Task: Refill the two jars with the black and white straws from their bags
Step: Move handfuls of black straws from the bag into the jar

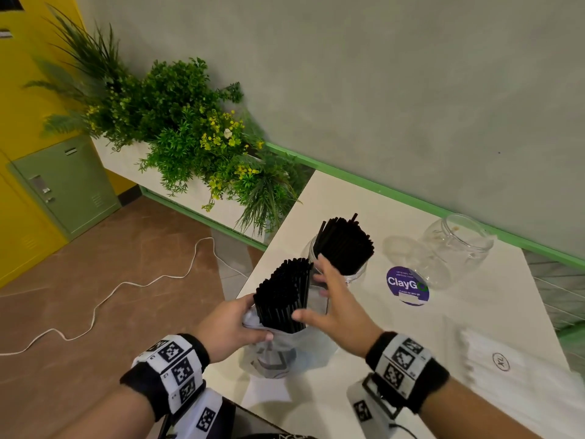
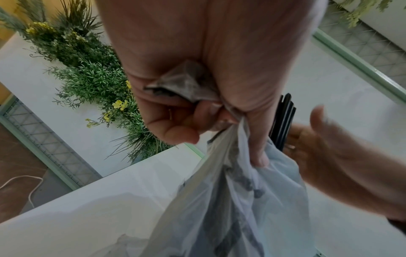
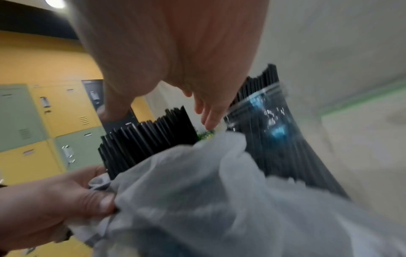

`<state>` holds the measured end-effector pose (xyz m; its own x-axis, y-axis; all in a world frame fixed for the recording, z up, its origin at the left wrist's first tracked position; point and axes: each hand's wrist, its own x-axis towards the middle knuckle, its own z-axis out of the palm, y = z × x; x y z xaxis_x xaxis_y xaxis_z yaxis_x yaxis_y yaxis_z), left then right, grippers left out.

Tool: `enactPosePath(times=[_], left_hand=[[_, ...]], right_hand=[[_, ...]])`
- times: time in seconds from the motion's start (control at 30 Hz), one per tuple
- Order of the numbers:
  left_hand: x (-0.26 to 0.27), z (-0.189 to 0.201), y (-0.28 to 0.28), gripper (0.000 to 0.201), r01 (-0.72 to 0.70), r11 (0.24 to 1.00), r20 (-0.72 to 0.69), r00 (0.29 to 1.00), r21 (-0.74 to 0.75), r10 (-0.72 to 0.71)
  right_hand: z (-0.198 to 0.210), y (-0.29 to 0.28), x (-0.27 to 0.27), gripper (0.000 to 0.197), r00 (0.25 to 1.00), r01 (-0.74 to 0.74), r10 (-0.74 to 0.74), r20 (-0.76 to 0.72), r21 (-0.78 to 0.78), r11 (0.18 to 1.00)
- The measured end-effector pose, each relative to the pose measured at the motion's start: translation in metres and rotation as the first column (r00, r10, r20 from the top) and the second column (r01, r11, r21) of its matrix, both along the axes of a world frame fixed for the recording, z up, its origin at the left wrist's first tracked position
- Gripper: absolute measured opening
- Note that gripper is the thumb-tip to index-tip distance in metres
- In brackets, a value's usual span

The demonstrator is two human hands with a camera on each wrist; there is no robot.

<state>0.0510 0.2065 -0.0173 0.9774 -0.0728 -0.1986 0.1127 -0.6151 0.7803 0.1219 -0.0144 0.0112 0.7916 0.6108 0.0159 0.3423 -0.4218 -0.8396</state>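
From the head view, the left hand grips the gathered rim of a thin plastic bag standing near the left edge of the desk, probably to hold its mouth open and steady. A bundle of black straws sticks up out of it. The right hand has its fingers spread and hovers beside that bundle, holding nothing; I judge it is reaching for another handful. Behind stands a jar already packed with black straws, and toward the desk's back edge a second jar stands empty. White straws in their bag lie by the right edge, untouched.

In the left wrist view, the fingers curl tight around bunched bag plastic, with the other hand open to the right.

The right wrist view is blurred; its fingers point, straight, between the bag's straws and the filled jar.
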Motion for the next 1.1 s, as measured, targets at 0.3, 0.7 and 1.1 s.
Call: enactPosePath(times=[0.3,0.7,1.1], left_hand=[[-0.005,-0.001,-0.011,0.05,-0.024,0.998,0.043,0.999,-0.06,0.027],[0.0,0.002,-0.014,0.048,0.006,0.997,0.086,0.996,-0.081,0.001],[0.004,0.008,-0.012,0.045,-0.002,0.995,0.066,0.998,-0.095,0.009]], right_hand=[[-0.023,0.015,-0.024,0.042,0.984,0.104,-0.1,0.15,-0.015,0.995],[-0.003,-0.004,-0.024,0.014,0.946,0.323,-0.298,-0.125,0.313,0.893],[0.084,-0.001,0.002,0.036,0.847,0.437,-0.53,-0.038,0.617,0.654]])
